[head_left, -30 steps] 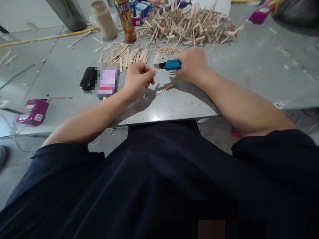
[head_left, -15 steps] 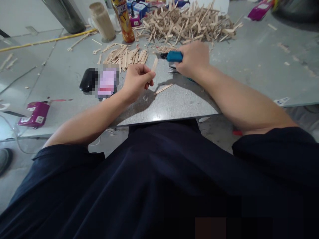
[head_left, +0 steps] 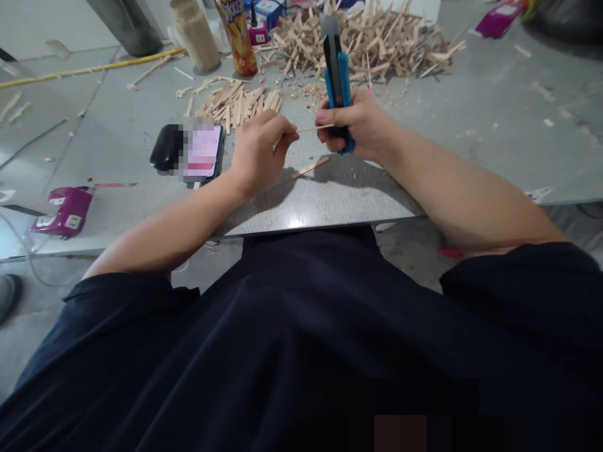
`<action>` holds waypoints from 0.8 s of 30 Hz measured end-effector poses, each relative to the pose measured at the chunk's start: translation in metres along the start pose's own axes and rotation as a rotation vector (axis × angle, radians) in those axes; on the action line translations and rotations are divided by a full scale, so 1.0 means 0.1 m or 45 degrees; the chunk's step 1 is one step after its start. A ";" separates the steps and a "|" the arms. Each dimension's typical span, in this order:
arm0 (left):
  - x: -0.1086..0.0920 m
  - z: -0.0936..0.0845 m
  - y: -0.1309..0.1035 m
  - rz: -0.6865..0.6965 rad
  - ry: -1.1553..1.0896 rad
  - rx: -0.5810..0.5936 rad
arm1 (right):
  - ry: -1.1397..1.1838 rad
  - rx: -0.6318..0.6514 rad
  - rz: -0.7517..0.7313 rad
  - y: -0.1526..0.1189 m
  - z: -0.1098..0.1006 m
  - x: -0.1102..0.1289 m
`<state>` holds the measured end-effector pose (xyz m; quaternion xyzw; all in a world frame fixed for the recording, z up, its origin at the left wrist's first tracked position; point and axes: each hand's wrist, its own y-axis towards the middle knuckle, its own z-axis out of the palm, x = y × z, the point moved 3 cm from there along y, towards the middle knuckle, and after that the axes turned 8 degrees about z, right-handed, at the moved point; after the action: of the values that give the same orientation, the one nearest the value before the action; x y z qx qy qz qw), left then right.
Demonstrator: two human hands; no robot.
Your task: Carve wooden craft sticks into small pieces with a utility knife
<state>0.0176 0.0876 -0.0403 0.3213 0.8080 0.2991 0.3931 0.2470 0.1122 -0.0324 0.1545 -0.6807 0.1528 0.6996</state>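
My left hand [head_left: 264,147] is closed in a pinch on one end of a thin wooden stick [head_left: 308,129], seen nearly edge-on. The stick's other end reaches the fingers of my right hand [head_left: 367,122]. That hand is wrapped round a blue and black utility knife [head_left: 339,88], whose blade end points up and away from me. Whether the right fingers also grip the stick, I cannot tell for sure. Below the hands, another wooden stick [head_left: 311,167] lies on the metal tabletop [head_left: 301,210]. Just beyond my left hand is a pile of short wooden sticks [head_left: 235,103].
At the back rises a large heap of wooden sticks [head_left: 367,47]. An orange-labelled bottle [head_left: 241,44] and a cloudy jar [head_left: 195,37] stand left of it. A phone [head_left: 205,154] and a black case [head_left: 167,147] lie left of my hands. A purple device [head_left: 66,210] sits farther left.
My right hand has turned the utility knife from lying sideways to upright, and its fingers have come to the stick's far end. My left hand has turned the stick roughly level.
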 end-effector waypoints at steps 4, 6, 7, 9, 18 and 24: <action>0.10 0.02 0.03 0.030 -0.038 -0.044 | 0.016 0.132 -0.046 -0.03 0.04 0.02; 0.13 0.03 0.02 -0.039 -0.131 -0.104 | -0.014 0.135 -0.108 -0.02 0.04 0.01; 0.15 0.05 0.02 -0.091 -0.199 -0.153 | -0.027 0.129 -0.134 -0.01 0.04 0.00; 0.18 0.08 -0.01 -0.202 -0.353 -0.245 | -0.056 0.104 -0.185 0.01 0.03 -0.02; -0.18 0.22 -0.12 -0.585 -0.699 0.057 | -0.341 -0.134 -0.279 -0.12 0.14 0.06; -0.34 0.13 -0.07 -0.679 -0.546 0.002 | -0.399 -0.228 -0.176 -0.22 0.25 0.13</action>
<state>0.0433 0.0606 -0.0373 0.1545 0.7627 0.1109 0.6182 0.2343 0.0819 -0.0195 0.1600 -0.7800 0.0172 0.6047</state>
